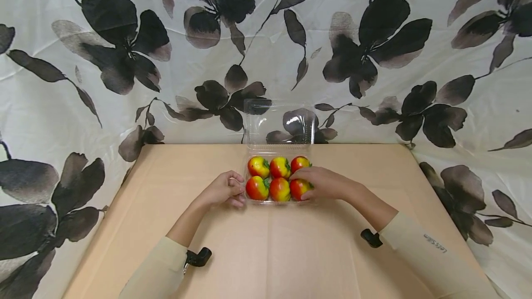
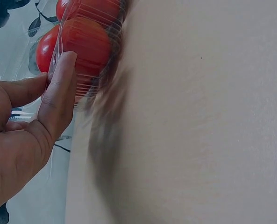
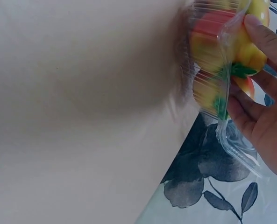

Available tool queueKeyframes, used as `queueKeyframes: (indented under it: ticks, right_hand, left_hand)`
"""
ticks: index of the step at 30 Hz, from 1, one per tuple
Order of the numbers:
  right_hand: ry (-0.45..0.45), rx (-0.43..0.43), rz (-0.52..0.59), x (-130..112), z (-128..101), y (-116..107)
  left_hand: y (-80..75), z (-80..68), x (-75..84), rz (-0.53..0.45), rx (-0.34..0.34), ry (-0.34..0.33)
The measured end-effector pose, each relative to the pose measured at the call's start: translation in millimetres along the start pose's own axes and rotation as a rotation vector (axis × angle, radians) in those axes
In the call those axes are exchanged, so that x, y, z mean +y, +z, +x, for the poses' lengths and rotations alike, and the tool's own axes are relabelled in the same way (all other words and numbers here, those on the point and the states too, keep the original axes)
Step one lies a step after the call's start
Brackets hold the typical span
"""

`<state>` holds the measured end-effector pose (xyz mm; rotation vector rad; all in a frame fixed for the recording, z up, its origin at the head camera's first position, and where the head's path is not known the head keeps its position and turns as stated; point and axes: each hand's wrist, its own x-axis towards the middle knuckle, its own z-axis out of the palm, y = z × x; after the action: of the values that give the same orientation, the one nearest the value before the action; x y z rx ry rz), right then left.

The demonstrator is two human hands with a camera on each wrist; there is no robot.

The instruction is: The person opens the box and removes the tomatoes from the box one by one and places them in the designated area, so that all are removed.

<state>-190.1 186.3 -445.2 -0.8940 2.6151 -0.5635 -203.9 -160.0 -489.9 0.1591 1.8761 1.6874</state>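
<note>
A clear plastic clamshell tray [image 1: 279,202] sits at the table's far middle, its lid [image 1: 278,123] standing open behind it. Six red-and-yellow fruits [image 1: 280,167] fill it in two rows. My left hand [image 1: 240,189] pinches the tray's left rim. In the left wrist view the left hand [image 2: 54,72] has its thumb pressed on the ribbed wall [image 2: 98,79] over a red fruit [image 2: 91,42]. My right hand [image 1: 300,182] curls over the front right fruit [image 1: 298,188]. In the right wrist view the right hand [image 3: 264,44] wraps that fruit [image 3: 243,46] above the rim [image 3: 236,149].
The tan table [image 1: 266,253] spreads out in front of the tray. A white cloth with dark flowers [image 1: 124,59] hangs behind and falls off both sides. Black wrist mounts [image 1: 198,257] sit on both sleeves.
</note>
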Motion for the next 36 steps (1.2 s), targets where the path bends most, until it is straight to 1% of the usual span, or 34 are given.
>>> queueKeyframes:
  ticks: [2,8,16,28,31,36]
  right_hand:
    - [0.010,0.017,0.009,-1,-1,-2]
    - [-0.017,0.092,0.034,-1,-5,-6]
    - [-0.036,0.154,0.091,0,-13,-4]
    - [-0.012,0.313,0.241,-1,-31,1]
    - [-0.006,0.346,0.258,1,-34,3]
    - [0.017,0.381,0.249,5,-38,6]
  left_hand:
    - [-0.1,-0.3,-0.2,0.002,0.001,0.002]
    - [-0.5,0.6,-1.3,0.009,0.003,0.012]
    - [-0.9,1.7,-2.1,0.010,0.001,0.017]
    - [-0.1,0.7,-2.5,0.033,-0.003,0.019]
    - [-0.5,0.1,-2.7,0.032,-0.001,0.022]
    - [-0.4,0.0,-2.9,0.036,0.001,0.026]
